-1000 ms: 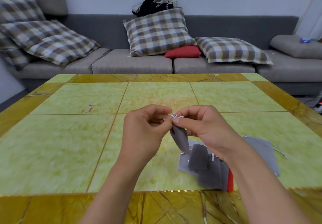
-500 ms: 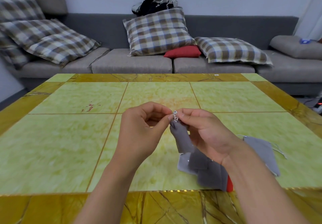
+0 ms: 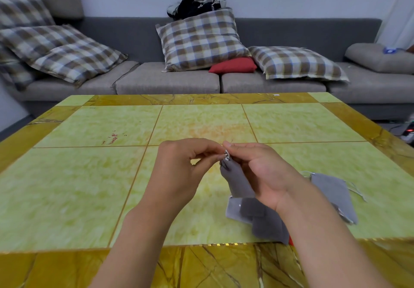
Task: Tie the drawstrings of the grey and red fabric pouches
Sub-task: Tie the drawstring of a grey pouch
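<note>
A small grey pouch (image 3: 238, 182) hangs in the air over the table, its neck gathered at the top. My left hand (image 3: 183, 171) and my right hand (image 3: 262, 171) both pinch its white drawstring (image 3: 226, 155) at the neck, fingertips almost touching. Below my right wrist lies a heap of several grey pouches (image 3: 257, 216) on the table. A sliver of a red pouch (image 3: 290, 240) shows at the heap's near edge, mostly hidden by my right forearm. Another grey pouch (image 3: 333, 193) lies flat to the right, its strings loose.
The table (image 3: 89, 175) has green tiles and a yellow marble border. Behind it stands a grey sofa (image 3: 168, 81) with checked cushions, a red cushion (image 3: 233, 65) and a bundle of clothes (image 3: 197, 1) on its back.
Both hands rose a little with the grey pouch, lifting it higher off the heap. The fingertips came closer together on the drawstring at the neck.
</note>
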The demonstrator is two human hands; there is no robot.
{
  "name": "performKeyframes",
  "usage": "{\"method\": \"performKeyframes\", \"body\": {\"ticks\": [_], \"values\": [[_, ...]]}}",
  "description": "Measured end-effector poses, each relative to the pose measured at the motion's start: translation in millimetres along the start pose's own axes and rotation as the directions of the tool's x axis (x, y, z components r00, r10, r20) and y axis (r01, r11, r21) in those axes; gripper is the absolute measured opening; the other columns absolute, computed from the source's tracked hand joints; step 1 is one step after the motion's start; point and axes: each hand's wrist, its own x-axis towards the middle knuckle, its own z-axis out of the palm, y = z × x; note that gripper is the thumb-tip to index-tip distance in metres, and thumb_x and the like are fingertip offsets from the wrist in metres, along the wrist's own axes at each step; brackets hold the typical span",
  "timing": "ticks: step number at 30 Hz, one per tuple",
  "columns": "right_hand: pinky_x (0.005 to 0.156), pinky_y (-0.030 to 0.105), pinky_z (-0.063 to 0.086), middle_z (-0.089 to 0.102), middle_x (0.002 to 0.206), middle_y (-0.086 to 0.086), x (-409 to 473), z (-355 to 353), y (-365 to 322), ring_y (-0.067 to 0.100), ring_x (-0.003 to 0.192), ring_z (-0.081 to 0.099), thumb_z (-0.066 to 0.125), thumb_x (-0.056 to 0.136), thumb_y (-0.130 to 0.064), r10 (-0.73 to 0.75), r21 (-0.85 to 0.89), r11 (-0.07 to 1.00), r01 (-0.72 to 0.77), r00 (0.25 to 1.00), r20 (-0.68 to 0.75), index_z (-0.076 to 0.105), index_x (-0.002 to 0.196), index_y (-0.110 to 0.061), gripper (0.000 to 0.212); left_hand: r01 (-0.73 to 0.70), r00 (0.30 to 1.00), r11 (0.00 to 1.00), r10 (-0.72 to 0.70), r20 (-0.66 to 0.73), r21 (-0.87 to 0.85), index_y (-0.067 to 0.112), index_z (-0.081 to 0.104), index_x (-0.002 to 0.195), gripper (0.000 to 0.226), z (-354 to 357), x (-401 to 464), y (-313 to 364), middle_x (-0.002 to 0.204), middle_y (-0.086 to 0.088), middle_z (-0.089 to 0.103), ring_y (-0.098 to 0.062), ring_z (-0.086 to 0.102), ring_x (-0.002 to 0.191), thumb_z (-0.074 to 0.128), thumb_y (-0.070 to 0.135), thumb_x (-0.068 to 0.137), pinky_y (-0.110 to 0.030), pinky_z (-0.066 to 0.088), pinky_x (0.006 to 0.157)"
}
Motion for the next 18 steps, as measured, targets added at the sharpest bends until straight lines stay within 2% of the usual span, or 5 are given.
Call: {"method": "performKeyframes", "body": {"ticks": [3, 8, 14, 18], "values": [[0.064, 0.025, 0.045, 0.062, 0.073, 0.005, 0.4, 0.7, 3.1, 0.014, 0.066, 0.058, 0.063, 0.093, -0.023, 0.054, 0.021, 0.998, -0.054, 0.998, -0.018, 0.072, 0.096, -0.004, 0.021, -0.038, 0.999, 0.997, 0.036, 0.034, 0.064, 0.020, 0.079, 0.085, 0.008, -0.7, 0.7, -2.2, 0.078, 0.013, 0.073, -0.001, 0.068, 0.074, 0.079, 0.015, 0.079, -0.018, 0.054, 0.068], [0.062, 0.028, 0.044, 0.061, 0.069, 0.003, 1.1, 2.1, 5.1, 0.014, 0.060, 0.057, 0.068, 0.089, -0.024, 0.173, 0.051, 0.984, -0.169, 0.981, -0.090, 0.072, 0.094, -0.006, 0.019, -0.073, 0.994, 0.984, 0.058, 0.095, 0.162, 0.022, 0.078, 0.087, 0.010, 0.0, 0.0, -5.0, 0.079, 0.012, 0.074, -0.001, 0.065, 0.073, 0.072, 0.027, 0.082, -0.022, 0.051, 0.067], [0.059, 0.028, 0.044, 0.063, 0.069, 0.003, 2.4, 2.2, 4.3, 0.015, 0.058, 0.058, 0.072, 0.085, -0.022, 0.173, 0.089, 0.982, -0.164, 0.979, -0.104, 0.074, 0.093, -0.006, 0.018, -0.094, 0.995, 0.958, 0.083, 0.049, 0.270, 0.020, 0.076, 0.089, 0.011, 5.3, -4.1, -2.4, 0.082, 0.010, 0.074, -0.008, 0.067, 0.075, 0.067, 0.025, 0.085, -0.028, 0.053, 0.065], [0.059, 0.029, 0.046, 0.067, 0.070, 0.004, 2.0, 2.4, 2.0, 0.015, 0.061, 0.061, 0.074, 0.083, -0.021, 0.125, 0.056, 0.991, -0.118, 0.982, -0.143, 0.077, 0.092, -0.003, 0.020, -0.038, 0.999, 0.955, 0.029, 0.038, 0.294, 0.021, 0.070, 0.089, 0.010, 8.8, -6.6, 0.9, 0.081, 0.012, 0.068, -0.007, 0.061, 0.075, 0.062, 0.026, 0.089, -0.026, 0.049, 0.065]]}}
